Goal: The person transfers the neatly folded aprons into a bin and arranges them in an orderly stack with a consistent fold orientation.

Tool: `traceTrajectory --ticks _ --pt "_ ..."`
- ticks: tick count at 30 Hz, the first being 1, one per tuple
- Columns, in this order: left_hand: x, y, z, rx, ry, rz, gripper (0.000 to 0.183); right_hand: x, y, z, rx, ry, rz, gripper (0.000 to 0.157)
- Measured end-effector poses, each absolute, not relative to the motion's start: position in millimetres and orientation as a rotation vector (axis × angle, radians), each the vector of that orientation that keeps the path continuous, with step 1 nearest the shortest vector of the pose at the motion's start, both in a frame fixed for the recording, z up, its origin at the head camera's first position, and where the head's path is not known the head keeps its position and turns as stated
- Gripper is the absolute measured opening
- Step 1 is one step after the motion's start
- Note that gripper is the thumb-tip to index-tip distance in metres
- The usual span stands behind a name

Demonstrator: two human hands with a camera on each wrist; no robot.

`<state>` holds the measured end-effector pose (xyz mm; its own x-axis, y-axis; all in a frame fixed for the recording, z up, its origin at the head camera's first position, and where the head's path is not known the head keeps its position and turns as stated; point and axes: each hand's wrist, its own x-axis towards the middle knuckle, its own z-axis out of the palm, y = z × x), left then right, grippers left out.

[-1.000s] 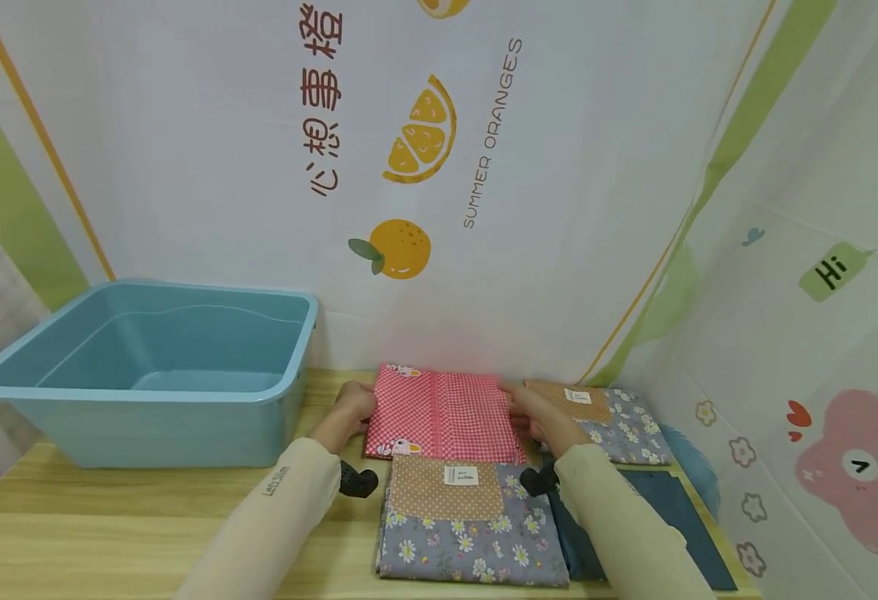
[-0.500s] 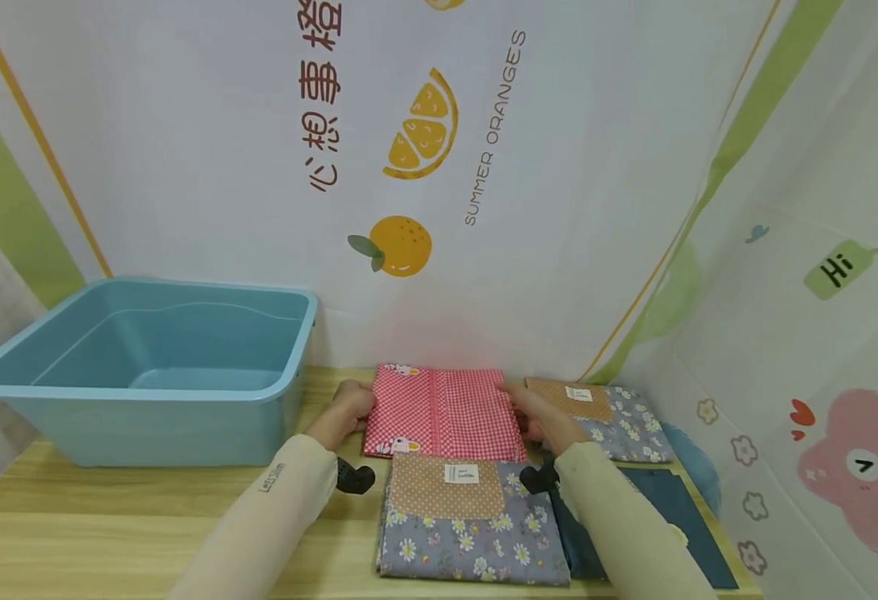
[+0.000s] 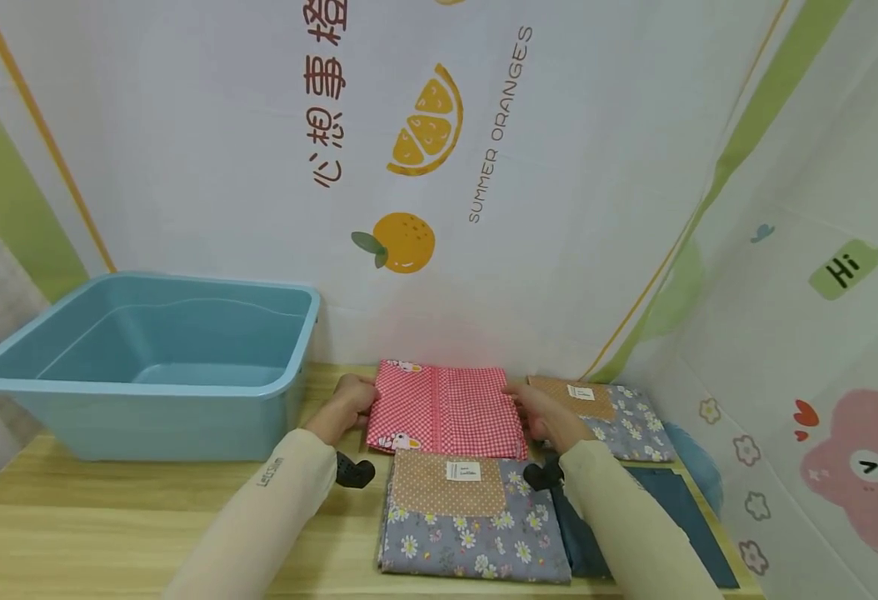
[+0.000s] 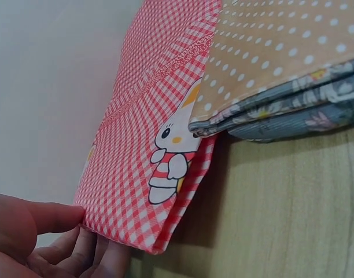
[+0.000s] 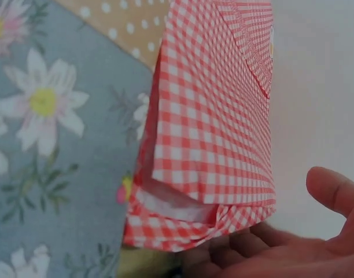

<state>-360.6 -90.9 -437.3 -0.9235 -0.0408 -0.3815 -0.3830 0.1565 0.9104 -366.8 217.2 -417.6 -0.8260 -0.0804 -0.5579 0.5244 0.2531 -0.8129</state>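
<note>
Pinching checked cloth (image 3: 442,408) by edge: left hand (image 3: 346,404). Right hand (image 3: 549,417): fingers under cloth, thumb spread. Folding looks nearly done; uneven right edge remains.

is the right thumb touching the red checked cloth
No, in the right wrist view the thumb of the right hand stands apart from the red checked cloth, a gap showing between them.

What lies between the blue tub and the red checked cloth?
The left hand, pinching the cloth, and a strip of wooden tabletop; the head view shows both.
</note>
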Motion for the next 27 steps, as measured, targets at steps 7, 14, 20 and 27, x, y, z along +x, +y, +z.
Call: traceTrajectory --ticks 7,14,20,27 --pt "-362.8 -89.6 -437.2 -0.411 2.190 1.825 0.048 -367.7 216.4 -419.7 0.386 1.975 -1.715 0.040" --pt "-353.4 -90.5 -428.2 -0.319 2.221 1.880 0.047 -368.1 221.9 -417.1 0.221 1.921 -1.756 0.029" --pt "-348.5 -90.2 -419.6 -0.229 2.220 1.933 0.044 -369.5 227.0 -415.1 0.146 1.936 -1.774 0.043" --pt "-347.8 -90.9 -407.8 -0.190 2.288 1.904 0.044 -368.4 232.1 -411.2 0.055 1.938 -1.809 0.035"
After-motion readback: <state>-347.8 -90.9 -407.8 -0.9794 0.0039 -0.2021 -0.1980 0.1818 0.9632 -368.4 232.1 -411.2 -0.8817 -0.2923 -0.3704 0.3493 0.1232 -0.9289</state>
